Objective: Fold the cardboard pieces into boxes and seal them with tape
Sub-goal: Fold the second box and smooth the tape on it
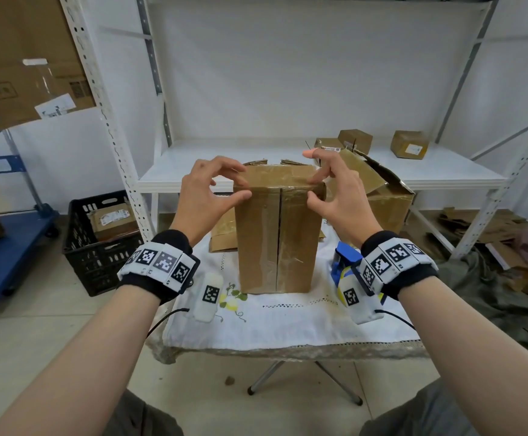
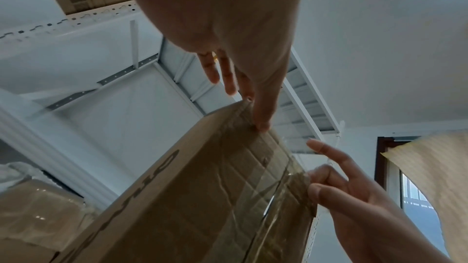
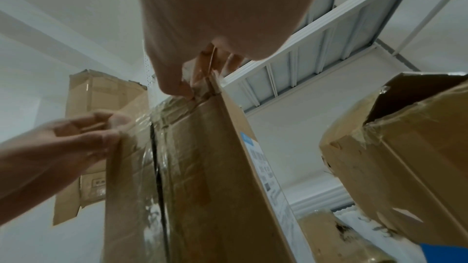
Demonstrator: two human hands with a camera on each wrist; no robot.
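A tall brown cardboard box (image 1: 276, 240) stands upright on the small table with the white cloth (image 1: 287, 325). Its front seam and top carry clear tape. My left hand (image 1: 242, 182) curls over the top left corner, thumb on the front face and fingers on top. My right hand (image 1: 314, 190) pinches the top right corner, its index finger lifted. In the left wrist view the thumb of my left hand (image 2: 245, 109) touches the taped edge of the box (image 2: 202, 197). In the right wrist view my right hand (image 3: 200, 81) presses on the top edge of the box (image 3: 202, 167). A blue tape dispenser (image 1: 343, 262) lies partly behind my right wrist.
A large torn open box (image 1: 382, 196) leans right of the table, under the white shelf (image 1: 193, 165) holding small parcels. A black crate (image 1: 99, 247) and a blue cart (image 1: 10, 247) stand at left. Flattened cardboard (image 1: 492, 228) litters the floor at right. A flat piece (image 1: 224, 234) lies behind the box.
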